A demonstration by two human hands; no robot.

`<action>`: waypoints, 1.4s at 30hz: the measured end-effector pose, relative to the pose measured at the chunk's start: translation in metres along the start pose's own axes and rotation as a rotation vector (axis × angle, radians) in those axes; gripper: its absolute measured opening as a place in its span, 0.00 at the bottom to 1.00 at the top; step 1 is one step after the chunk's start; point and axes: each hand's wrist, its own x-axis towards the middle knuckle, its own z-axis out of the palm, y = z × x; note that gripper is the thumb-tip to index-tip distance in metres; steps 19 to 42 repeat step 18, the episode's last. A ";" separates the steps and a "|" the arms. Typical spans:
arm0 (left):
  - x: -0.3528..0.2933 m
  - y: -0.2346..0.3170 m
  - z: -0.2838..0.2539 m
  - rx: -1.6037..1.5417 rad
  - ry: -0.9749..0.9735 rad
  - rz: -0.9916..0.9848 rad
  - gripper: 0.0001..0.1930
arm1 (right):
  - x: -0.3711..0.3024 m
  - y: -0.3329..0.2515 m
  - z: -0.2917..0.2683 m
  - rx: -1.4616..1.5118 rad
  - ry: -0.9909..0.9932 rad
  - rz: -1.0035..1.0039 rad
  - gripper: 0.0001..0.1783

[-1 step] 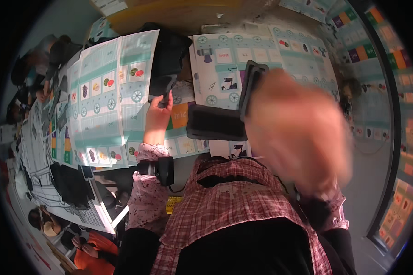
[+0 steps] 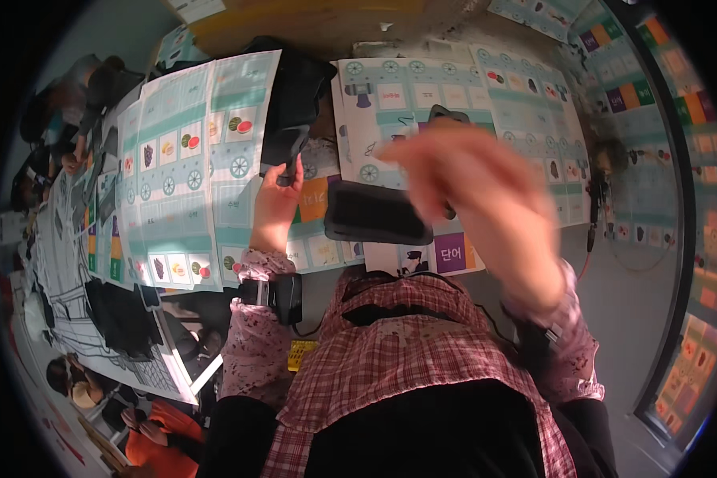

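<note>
My left hand (image 2: pixel 279 199) is at the near end of a dark, dull black item (image 2: pixel 295 103), its shape unclear. Thumb and fingers close round that end. Right of it, a flat black rectangular tray-like piece (image 2: pixel 378 213) with a raised rim lies on printed sheets. My right hand (image 2: pixel 486 175), blurred by motion, is above the right end of this piece, fingers toward the left. A second black piece (image 2: pixel 448 114) shows just beyond the right hand, mostly hidden by it. Whether the right hand holds anything cannot be made out.
Pale printed sheets (image 2: pixel 171 159) with fruit pictures and wheels cover the left side; more printed sheets (image 2: pixel 526 103) lie at the right. A cable (image 2: pixel 593 199) hangs past the table's right edge. Other people (image 2: pixel 163 434) sit at the left, near a white table (image 2: pixel 179 358).
My right hand has moved away from me and to the left, over the black pieces. A purple printed card near the table's front edge now shows. My left hand stays nearly in place.
</note>
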 end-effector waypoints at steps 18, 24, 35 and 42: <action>0.048 0.000 -0.060 -0.237 -0.020 -0.112 0.31 | 0.100 0.239 -0.033 0.234 0.367 0.681 0.27; 0.048 0.000 -0.060 -0.237 -0.020 -0.112 0.31 | 0.100 0.239 -0.033 0.234 0.367 0.681 0.27; 0.048 0.000 -0.060 -0.237 -0.020 -0.112 0.31 | 0.100 0.239 -0.033 0.234 0.367 0.681 0.27; 0.048 0.000 -0.060 -0.237 -0.020 -0.112 0.31 | 0.100 0.239 -0.033 0.234 0.367 0.681 0.27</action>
